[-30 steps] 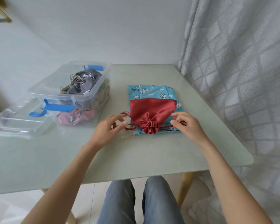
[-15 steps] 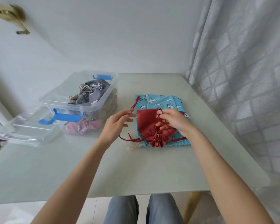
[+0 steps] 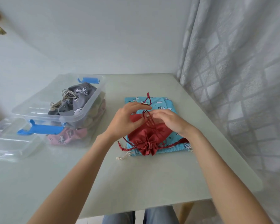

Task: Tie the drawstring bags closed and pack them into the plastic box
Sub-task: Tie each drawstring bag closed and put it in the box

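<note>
Pale green bench [image 3: 136, 183] against a plain white wall, patterned grey curtain [image 3: 241, 78] to the right of the hands.

Red drawstring bag [image 3: 150, 135]: directly beneath both hands, gathered mouth toward the person, lying on top of a flat blue printed bag [image 3: 162, 102].

Left hand [image 3: 128, 122]: fingers curled, pinching the red cord [image 3: 148, 120] above the bag, one cord end sticking up past the fingertips.

Right hand [image 3: 170, 122]: fingers curled over the same cord loops, touching the left hand's fingertips; exact pinch point partly hidden.

Clear plastic box [image 3: 81, 113]: well to the left of the left hand, blue latches at both ends, lid off. Contents: grey printed bags [image 3: 78, 101] on top, pink printed bag [image 3: 66, 136] low at the near wall.

Clear lid [image 3: 11, 143]: flat on the bench, left of the box.
</note>
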Demonstrator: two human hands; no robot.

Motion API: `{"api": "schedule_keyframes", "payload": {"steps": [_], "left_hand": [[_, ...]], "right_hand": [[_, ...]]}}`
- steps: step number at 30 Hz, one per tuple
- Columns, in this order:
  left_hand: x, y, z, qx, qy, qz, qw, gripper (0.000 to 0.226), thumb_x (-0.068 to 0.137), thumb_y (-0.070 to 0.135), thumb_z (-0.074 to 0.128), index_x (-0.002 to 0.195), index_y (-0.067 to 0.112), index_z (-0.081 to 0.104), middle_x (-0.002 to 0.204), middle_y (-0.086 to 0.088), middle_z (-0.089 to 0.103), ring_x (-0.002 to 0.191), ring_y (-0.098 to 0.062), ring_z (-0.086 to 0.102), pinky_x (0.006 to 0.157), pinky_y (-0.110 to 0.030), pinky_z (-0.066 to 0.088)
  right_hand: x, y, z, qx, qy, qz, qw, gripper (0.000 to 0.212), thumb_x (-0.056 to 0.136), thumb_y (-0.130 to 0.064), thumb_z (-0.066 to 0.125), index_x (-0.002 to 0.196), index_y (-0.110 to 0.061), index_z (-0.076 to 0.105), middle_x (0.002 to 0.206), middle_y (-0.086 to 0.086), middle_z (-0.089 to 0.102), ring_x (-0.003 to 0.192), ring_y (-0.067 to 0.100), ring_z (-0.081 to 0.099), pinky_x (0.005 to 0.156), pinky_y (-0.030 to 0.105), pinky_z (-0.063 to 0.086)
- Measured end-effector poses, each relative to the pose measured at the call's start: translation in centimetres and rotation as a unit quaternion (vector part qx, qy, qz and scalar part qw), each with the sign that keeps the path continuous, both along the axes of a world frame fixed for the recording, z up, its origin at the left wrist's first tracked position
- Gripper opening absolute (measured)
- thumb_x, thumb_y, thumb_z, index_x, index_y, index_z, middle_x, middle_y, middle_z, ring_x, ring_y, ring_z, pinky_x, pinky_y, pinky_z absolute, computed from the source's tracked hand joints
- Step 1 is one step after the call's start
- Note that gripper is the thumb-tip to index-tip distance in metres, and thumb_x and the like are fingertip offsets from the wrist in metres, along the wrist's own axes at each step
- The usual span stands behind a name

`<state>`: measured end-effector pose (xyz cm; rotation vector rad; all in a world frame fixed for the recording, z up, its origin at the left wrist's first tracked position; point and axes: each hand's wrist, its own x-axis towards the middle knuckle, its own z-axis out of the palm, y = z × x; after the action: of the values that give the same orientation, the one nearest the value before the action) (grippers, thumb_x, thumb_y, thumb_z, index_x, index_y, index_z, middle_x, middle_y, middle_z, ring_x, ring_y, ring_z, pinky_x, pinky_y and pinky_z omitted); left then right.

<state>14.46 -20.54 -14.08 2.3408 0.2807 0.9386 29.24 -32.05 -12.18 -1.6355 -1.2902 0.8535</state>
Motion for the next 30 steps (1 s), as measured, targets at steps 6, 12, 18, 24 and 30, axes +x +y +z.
{"api": "schedule_keyframes", "payload": {"steps": [6, 12, 18, 24, 30], "left_hand": [[0.5, 0.3, -0.2, -0.082, -0.049, 0.042, 0.995, 0.015, 0.080, 0.012, 0.070, 0.092, 0.021, 0.071, 0.089, 0.010, 0.070, 0.081, -0.003, 0.063, 0.069, -0.020, 0.050], [0.0, 2.6, -1.6, -0.248, 0.075, 0.180, 0.949, 0.029, 0.079, 0.038, 0.071, 0.092, 0.013, 0.069, 0.080, -0.004, 0.072, 0.066, -0.014, 0.066, 0.056, -0.028, 0.054], [-1.2, 2.2, 0.3, -0.105, 0.108, 0.261, 0.954, 0.041, 0.091, 0.055, 0.043, 0.086, 0.024, 0.070, 0.075, 0.011, 0.069, 0.081, -0.014, 0.066, 0.073, -0.030, 0.049], [-0.2, -0.1, 3.8, -0.300, 0.067, -0.036, 0.951, 0.046, 0.100, 0.044, 0.026, 0.121, 0.024, 0.062, 0.118, 0.009, 0.066, 0.113, 0.000, 0.057, 0.099, -0.017, 0.038], [0.0, -0.2, 3.1, -0.309, 0.118, -0.046, 0.943, 0.049, 0.098, 0.050, 0.021, 0.131, 0.031, 0.051, 0.126, 0.012, 0.057, 0.122, -0.004, 0.048, 0.102, -0.020, 0.034]], "right_hand": [[0.6, -0.2, -0.8, -0.008, 0.038, 0.024, 0.999, 0.040, 0.100, -0.032, 0.036, 0.100, -0.014, 0.072, 0.100, 0.003, 0.073, 0.102, 0.016, 0.066, 0.101, 0.031, 0.043], [0.4, -0.5, -2.3, 0.052, 0.140, -0.064, 0.987, 0.019, 0.091, -0.013, 0.059, 0.100, 0.001, 0.068, 0.086, 0.008, 0.068, 0.072, 0.013, 0.066, 0.063, 0.023, 0.055], [-1.1, 0.8, -2.8, 0.050, 0.097, -0.124, 0.986, 0.013, 0.091, -0.004, 0.057, 0.098, -0.003, 0.067, 0.084, 0.009, 0.067, 0.051, 0.006, 0.054, 0.045, 0.016, 0.042], [-3.9, 1.3, -0.7, 0.060, 0.054, -0.028, 0.996, 0.013, 0.083, -0.022, 0.071, 0.091, -0.011, 0.069, 0.045, -0.014, 0.050, 0.041, 0.004, 0.037, 0.044, 0.018, 0.028], [-4.0, 1.7, -0.3, 0.105, 0.050, -0.054, 0.992, 0.024, 0.088, -0.017, 0.064, 0.082, 0.005, 0.058, 0.048, 0.000, 0.041, 0.041, 0.006, 0.033, 0.040, 0.013, 0.026]]}}
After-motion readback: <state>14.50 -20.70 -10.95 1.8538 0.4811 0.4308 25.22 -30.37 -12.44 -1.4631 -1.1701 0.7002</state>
